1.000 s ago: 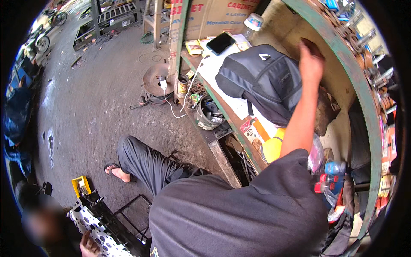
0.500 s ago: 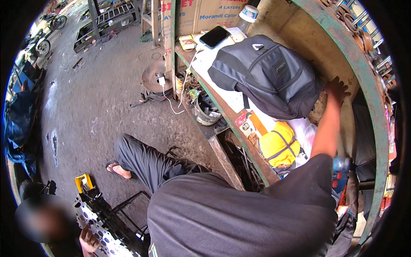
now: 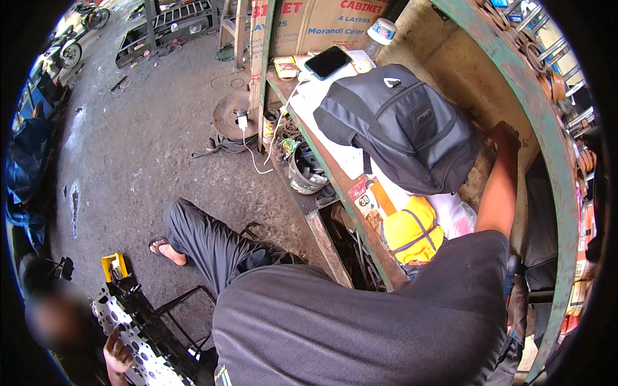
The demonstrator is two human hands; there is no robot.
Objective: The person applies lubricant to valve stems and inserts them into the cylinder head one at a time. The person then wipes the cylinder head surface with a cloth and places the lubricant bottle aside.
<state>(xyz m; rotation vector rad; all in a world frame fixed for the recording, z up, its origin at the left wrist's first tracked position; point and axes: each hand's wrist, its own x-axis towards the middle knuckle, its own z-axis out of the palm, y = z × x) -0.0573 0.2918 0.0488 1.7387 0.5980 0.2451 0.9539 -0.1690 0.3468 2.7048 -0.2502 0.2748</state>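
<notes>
My right arm reaches along the right side of a wooden shelf. My right hand is behind the grey-black backpack, close to the shelf's back panel. Its fingers look curled in, and whatever they may hold is hidden from view. The backpack lies on white sheets on the shelf, zipped, with its top loop facing up. Nearer my arm sit a yellow bundle with dark straps and a clear plastic bag. My left hand is out of view.
A phone and a white-capped jar stand at the shelf's far end. Below the shelf edge is a bucket of parts. At lower left, a co-worker's hand is at a perforated metal part. A green metal frame curves at right.
My right hand's fingers, spread before, have drawn in behind the backpack. The view has shifted slightly. The backpack stays in its place on the shelf.
</notes>
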